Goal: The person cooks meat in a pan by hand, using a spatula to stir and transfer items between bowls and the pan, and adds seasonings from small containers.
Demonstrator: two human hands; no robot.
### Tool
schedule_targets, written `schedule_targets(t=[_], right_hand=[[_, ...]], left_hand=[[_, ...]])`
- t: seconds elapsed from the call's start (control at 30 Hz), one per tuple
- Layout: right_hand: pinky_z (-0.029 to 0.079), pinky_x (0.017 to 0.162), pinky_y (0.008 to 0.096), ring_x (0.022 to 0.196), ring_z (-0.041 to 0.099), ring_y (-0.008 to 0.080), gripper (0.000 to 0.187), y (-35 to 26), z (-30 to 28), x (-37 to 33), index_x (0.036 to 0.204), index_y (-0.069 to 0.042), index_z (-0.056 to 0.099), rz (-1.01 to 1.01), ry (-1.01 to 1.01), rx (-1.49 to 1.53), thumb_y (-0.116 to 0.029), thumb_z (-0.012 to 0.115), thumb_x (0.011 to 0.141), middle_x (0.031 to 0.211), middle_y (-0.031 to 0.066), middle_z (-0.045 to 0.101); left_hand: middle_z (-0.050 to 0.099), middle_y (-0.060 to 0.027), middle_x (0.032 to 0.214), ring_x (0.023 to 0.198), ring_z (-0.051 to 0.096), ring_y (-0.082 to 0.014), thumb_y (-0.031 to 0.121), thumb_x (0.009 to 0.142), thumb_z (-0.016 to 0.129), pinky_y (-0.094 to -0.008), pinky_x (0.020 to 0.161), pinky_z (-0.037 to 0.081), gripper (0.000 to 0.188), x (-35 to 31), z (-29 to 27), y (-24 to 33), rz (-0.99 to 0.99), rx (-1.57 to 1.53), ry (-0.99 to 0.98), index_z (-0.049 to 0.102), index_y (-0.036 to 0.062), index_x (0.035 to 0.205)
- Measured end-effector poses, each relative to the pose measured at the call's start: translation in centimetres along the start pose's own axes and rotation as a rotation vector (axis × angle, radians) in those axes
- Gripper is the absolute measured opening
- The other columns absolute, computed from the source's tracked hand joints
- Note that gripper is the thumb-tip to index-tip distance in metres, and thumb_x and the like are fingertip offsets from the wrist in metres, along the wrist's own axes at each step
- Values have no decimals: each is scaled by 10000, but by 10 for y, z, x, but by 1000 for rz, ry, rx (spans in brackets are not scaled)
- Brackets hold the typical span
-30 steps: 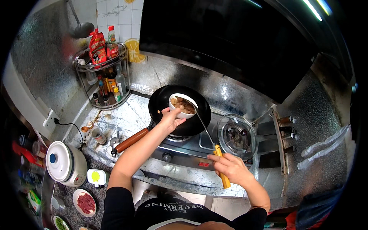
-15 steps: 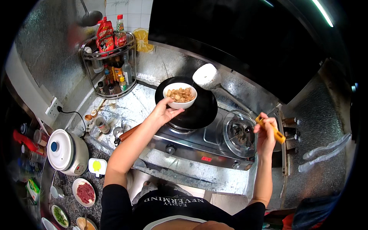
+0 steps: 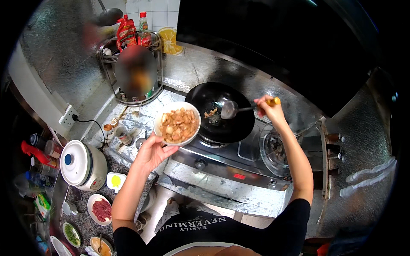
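Note:
My left hand [image 3: 154, 154] grips the rim of a white bowl [image 3: 160, 138] full of diced browned meat [image 3: 179, 124], just left of the black wok [image 3: 239, 132]. With my right hand [image 3: 270, 110] I hold a wok spatula by its yellow handle [image 3: 273, 101]. The spatula's metal blade [image 3: 229, 110] is down in the wok, beside a few small brown bits [image 3: 210, 113] lying at the wok's bottom. The wok sits on the left burner of the gas stove [image 3: 222, 158].
A wire rack [image 3: 156, 83] with bottles stands in the back left corner. A white rice cooker [image 3: 77, 164], a plate of raw red meat [image 3: 101, 210] and a dish of chopped greens [image 3: 71, 234] are on the left counter. A glass lid [image 3: 273, 149] covers the right burner.
The bowl has moved left from over the wok toward me. The spatula has swung from behind the wok's right side down into it, and my right hand has moved left and away from me.

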State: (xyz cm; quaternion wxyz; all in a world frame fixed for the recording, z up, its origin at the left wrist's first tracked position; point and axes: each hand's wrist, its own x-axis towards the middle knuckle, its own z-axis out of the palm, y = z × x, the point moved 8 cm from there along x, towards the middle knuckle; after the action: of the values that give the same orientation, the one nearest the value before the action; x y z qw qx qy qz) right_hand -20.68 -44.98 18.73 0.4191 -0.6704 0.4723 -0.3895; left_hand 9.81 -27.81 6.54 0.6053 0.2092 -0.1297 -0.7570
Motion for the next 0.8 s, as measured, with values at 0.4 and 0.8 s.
schedule_targets(t=[0.4, 0.8], right_hand=[[426, 428, 187, 471, 517, 85, 88, -35, -11, 8, 707, -21, 534, 101, -67, -31, -86, 493, 750, 747, 80, 592], [514, 465, 182, 504, 573, 139, 99, 112, -20, -31, 772, -6, 487, 444, 151, 655, -84, 426, 779, 913, 150, 586]], left_hand=[[378, -147, 1231, 1040, 472, -378, 37, 757, 436, -452, 837, 441, 509, -52, -22, 0, 80, 3, 118, 261, 152, 1221], [376, -142, 1240, 1040, 481, -351, 45, 755, 425, -433, 840, 445, 559, -42, -20, -11, 35, 43, 113, 224, 147, 1266]])
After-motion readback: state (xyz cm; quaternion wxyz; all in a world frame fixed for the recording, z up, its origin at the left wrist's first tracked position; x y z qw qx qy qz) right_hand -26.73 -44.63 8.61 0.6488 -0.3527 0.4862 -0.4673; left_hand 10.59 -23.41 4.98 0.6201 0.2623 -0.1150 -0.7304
